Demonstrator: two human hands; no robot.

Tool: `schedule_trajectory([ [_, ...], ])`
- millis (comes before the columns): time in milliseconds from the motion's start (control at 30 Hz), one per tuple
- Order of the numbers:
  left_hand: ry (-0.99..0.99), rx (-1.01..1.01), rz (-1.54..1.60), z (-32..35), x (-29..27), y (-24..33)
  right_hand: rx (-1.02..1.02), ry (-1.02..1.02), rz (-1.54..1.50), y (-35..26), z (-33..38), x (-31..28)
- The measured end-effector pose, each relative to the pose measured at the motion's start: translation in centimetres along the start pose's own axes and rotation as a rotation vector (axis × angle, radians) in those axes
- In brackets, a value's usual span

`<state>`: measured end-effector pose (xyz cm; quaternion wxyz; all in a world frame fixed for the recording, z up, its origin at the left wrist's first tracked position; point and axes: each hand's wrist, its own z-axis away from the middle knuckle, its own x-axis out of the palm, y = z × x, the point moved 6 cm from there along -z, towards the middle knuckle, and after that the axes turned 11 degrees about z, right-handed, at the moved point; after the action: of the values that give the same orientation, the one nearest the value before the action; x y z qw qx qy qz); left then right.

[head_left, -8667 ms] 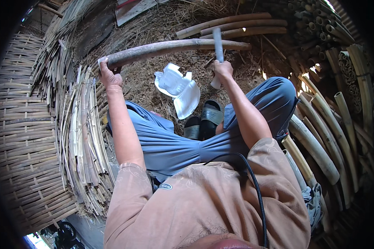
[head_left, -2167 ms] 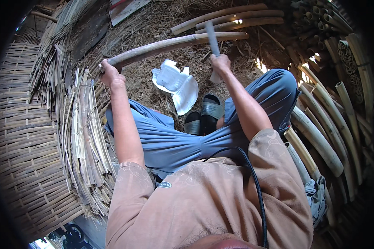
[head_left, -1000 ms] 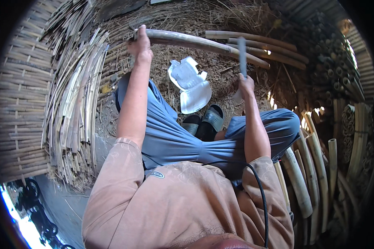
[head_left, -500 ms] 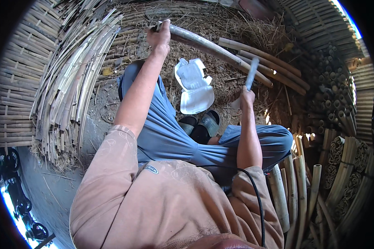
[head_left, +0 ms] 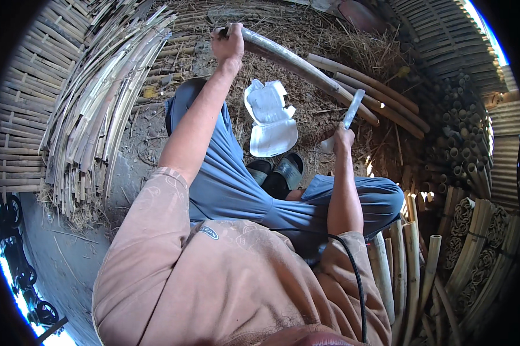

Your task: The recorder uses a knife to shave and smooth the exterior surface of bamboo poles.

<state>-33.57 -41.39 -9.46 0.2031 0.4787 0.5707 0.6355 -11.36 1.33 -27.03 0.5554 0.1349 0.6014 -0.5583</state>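
Observation:
My left hand point(head_left: 228, 43) grips the near end of a long pale bamboo pole point(head_left: 297, 63) that slants away to the right over the straw-covered ground. My right hand point(head_left: 343, 138) holds a knife point(head_left: 352, 109) with a broad grey blade upright; the blade's tip meets the pole further along. I sit with knees bent in blue trousers point(head_left: 237, 184), with dark sandals point(head_left: 280, 173) between my legs.
An open white foam food box point(head_left: 269, 118) lies on the straw in front of my feet. Split bamboo strips point(head_left: 98, 115) are heaped at left beside woven mats point(head_left: 17, 115). More poles point(head_left: 381, 92) lie behind, stacked bamboo tubes point(head_left: 462, 144) at right.
My view has swung to the left, so pole, box and hands sit further right and tilted. Both hands keep their hold; the knife stays raised against the pole.

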Motion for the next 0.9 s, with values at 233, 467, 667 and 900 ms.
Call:
schedule_trajectory([
  [233,0.054,0.010,-0.048,0.5,0.1,0.6,-0.443,-0.096,-0.028,-0.4,-0.4,1.1],
  [467,0.008,-0.024,-0.011,0.7,0.3,-0.1,0.019,-0.263,-0.332,0.9,-0.1,1.7],
  [667,0.069,-0.006,-0.112,-1.0,-0.5,-1.5,-0.319,-0.074,0.028,-0.8,-1.1,1.4],
  [900,0.079,-0.037,-0.077,-1.4,-0.5,-2.7,-0.002,-0.141,-0.220,-0.3,1.6,1.6],
])
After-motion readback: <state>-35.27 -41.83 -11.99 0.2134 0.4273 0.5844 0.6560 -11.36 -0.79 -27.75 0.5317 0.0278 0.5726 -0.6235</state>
